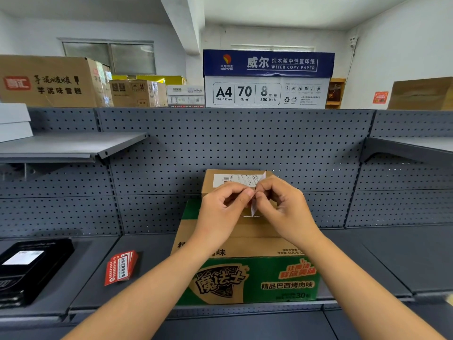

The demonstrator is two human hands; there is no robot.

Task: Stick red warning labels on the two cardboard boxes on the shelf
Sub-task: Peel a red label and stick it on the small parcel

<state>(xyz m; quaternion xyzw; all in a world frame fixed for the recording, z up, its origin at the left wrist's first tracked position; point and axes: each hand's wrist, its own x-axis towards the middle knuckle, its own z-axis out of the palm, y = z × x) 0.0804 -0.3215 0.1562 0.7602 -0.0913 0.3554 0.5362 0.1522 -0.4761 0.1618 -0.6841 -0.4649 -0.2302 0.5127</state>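
Closest in, bottom centre: the big green-and-brown box (245, 280) sits right at the front lip of the shelf (367, 266). Pressing on its face looks safe enough, but a tug toward the camera could drag it over that edge.

Lower left, the stack of red labels (121, 267) lies loose on the shelf beside a black package (27, 266).

Mid frame, the left hand (224, 204) and right hand (284, 204) meet fingertip to fingertip, both pinching one label (253, 211). It's turned edge-on, so only its pale side shows. My guess is it's being peeled, and the worry is that it folds onto itself or sticks to a thumb.

Just behind the hands, the small box (235, 179) rides on top of the big one. A firm press might shove it back against the pegboard (171, 155).

There's open room either side of the boxes, and the upper shelves (73, 143) at far left and right sit well clear.
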